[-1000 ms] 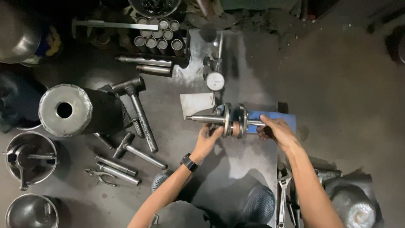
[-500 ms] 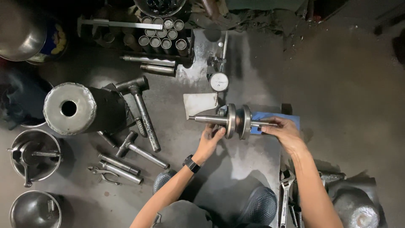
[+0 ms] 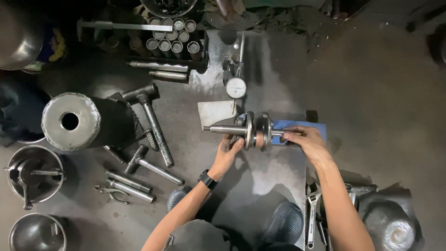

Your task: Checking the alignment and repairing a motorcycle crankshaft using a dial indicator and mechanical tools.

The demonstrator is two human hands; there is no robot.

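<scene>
Step in hand, as judged: a steel crankshaft with twin round webs and a stub shaft at each end (image 3: 257, 130) is being held and checked for true, lying horizontal across a flat grey metal plate on the floor (image 3: 274, 186) with its right end over a blue block (image 3: 310, 126). Left hand (image 3: 228, 151) curls from below around the left web and shaft, fingers closed on it; right hand (image 3: 304, 141) pinches the right stub shaft between thumb and fingers. A white-faced dial gauge on a stand (image 3: 236, 87) sits just behind the crankshaft, its stem pointing down toward the webs; whether the tip touches cannot be told. Next move would call for a slow, even turn of the shaft with both ends kept steady, so the reading is not disturbed. The crankshaft looks bare machined steel, dull grey, webs close together with a narrow gap, left shaft tapered toward its tip. Nearby to the left: two steel hammers (image 3: 153, 121), a large grey steel cylinder with a centre hole (image 3: 70, 122), and a rack of metal sleeves (image 3: 172, 39).
</scene>
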